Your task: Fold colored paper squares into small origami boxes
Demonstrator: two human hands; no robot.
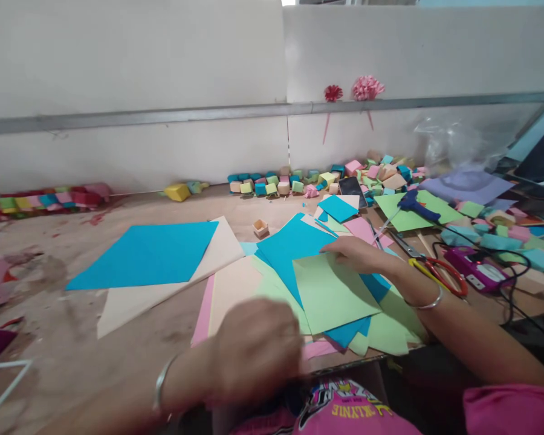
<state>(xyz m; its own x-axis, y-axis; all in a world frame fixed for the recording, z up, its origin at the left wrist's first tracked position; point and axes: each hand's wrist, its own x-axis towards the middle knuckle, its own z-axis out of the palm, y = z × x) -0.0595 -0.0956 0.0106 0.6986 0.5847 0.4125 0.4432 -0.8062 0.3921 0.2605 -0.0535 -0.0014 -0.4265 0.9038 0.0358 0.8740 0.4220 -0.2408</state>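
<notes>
My right hand [360,254] rests on a pile of coloured paper sheets [299,284], its fingers closed on the far corner of a light green sheet [330,293] that lies on top. My left hand [254,347] is near the table's front edge, over the pile's near side. It is smeared by motion and looks curled, but I cannot make out its fingers. A blue sheet [147,254] on a cream sheet [163,284] lies to the left, apart from both hands.
Red-handled scissors [435,269], a blue glue gun [414,205], a purple tool [478,269] with black cables and a phone [352,190] lie at the right. Several small folded paper cubes [290,181] line the back wall. A paper chain [45,199] lies at far left.
</notes>
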